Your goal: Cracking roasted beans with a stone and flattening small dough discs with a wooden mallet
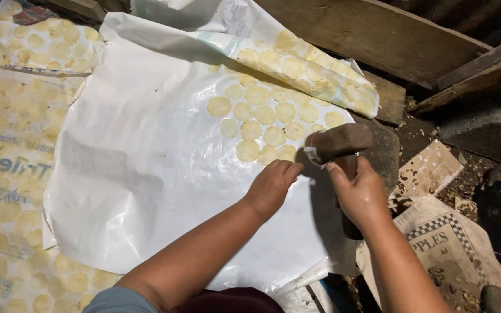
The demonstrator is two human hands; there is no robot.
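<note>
A wooden mallet (pixel 340 142) hovers over a white plastic sheet (pixel 146 162), its handle clenched in the right hand (pixel 359 194). The left hand (pixel 272 186), fingers curled and released, rests on the sheet beside pale flattened discs (pixel 262 124).

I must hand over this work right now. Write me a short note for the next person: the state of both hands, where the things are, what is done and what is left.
Left hand: palm down on the white plastic sheet, fingertips beside the nearest flat yellow discs.
Right hand: gripping the handle of a wooden mallet, head raised just above the sheet's right edge.
Done: a cluster of flattened discs covers the sheet's upper right. More disc-covered sheets lie at left and folded at the top.
Left: most of this sheet is bare.
</note>
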